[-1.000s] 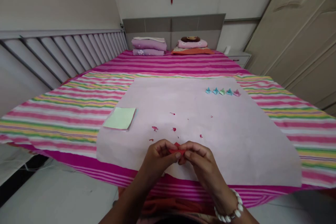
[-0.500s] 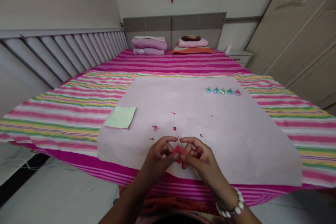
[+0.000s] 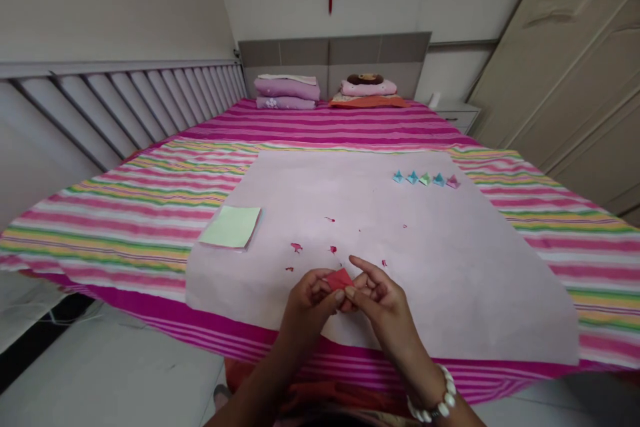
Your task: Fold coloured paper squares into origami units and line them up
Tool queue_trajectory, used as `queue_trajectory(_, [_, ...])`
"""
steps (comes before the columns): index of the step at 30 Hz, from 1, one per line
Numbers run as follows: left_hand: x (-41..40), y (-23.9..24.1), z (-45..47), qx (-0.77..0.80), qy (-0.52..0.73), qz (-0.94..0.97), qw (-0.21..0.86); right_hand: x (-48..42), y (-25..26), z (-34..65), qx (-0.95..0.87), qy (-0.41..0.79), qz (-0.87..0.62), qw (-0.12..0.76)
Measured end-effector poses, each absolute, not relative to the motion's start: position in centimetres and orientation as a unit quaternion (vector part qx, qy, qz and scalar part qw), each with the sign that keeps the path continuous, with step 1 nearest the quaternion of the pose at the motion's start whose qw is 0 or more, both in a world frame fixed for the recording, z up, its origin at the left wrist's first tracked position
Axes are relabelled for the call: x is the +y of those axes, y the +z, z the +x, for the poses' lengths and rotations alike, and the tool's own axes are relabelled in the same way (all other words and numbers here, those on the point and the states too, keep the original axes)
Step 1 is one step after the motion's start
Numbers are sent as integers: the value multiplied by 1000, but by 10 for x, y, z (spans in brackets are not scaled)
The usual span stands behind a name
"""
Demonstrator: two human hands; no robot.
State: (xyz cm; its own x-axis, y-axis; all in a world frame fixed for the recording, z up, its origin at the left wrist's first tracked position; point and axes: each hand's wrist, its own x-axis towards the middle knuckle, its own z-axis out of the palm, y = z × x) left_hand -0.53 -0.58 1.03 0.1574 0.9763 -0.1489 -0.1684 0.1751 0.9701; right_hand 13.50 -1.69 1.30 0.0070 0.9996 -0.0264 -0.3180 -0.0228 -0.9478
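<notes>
Both my hands meet over the near edge of a pale pink sheet (image 3: 450, 280) spread on the striped bed. My left hand (image 3: 310, 297) and my right hand (image 3: 377, 297) pinch a small folded red paper piece (image 3: 339, 278) between their fingertips. A white bead bracelet (image 3: 440, 403) circles my right wrist. Tiny red paper scraps (image 3: 296, 247) lie on the sheet just beyond my fingers.
A stack of light green square papers (image 3: 231, 227) lies at the sheet's left edge. Several small folded paper shapes (image 3: 425, 179), blue, green and pink, stand in a row at the far right. Folded bedding (image 3: 287, 90) sits by the headboard; a slatted rail (image 3: 125, 107) runs along the left.
My hands stayed together on the red piece and turned it between the fingers. My right forefinger has lifted and straightened above it. The view tipped slightly.
</notes>
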Motion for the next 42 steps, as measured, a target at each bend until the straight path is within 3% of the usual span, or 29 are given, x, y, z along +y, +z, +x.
queue_trajectory(10, [-2, 17, -17, 282, 408, 279, 822, -17, 14, 147, -392, 668, -327, 540])
queue_trajectory(19, [-7, 5, -13, 210, 353, 183, 893, -14, 16, 143, -476, 668, -288, 493])
queue_trajectory(23, [-4, 6, -15, 271, 338, 251, 865, -13, 18, 145, -469, 681, -301, 475])
queue_trajectory(29, [6, 17, -22, 438, 400, 484, 644, -10, 19, 151, -476, 630, -408, 458])
queue_trajectory(33, [8, 26, -21, 417, 400, 510, 638, -10, 19, 146, -455, 643, -422, 449])
queue_trajectory(42, [2, 13, -9, 433, 462, 429, 644, -14, 13, 136, -362, 645, -394, 546])
